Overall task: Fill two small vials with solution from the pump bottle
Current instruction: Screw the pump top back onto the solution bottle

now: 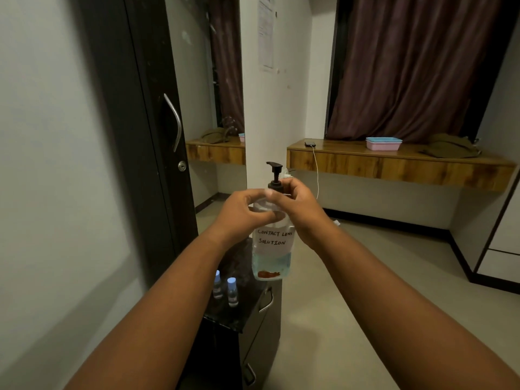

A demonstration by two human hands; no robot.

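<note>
Dim room with a dark cabinet top (239, 313) below the hands; both the left hand (242, 211) and right hand (298, 206) closed round the pump bottle (271, 246) shoulder, lifted probably to loosen its collar, two capped vials (225, 288) left standing beneath the left wrist.

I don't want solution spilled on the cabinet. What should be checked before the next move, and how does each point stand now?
1. Pump bottle held firmly: ok, left hand and right hand both grip its upper part, bottle lifted off the cabinet.
2. Bottle upright: ok.
3. Solution left: ok, liquid only in the bottom part.
4. Two vials upright on the cabinet: ok.
5. Vials open: not ok, both still wear blue caps.
6. Pump nozzle over a vial: not ok, the vials stand lower left.
</note>
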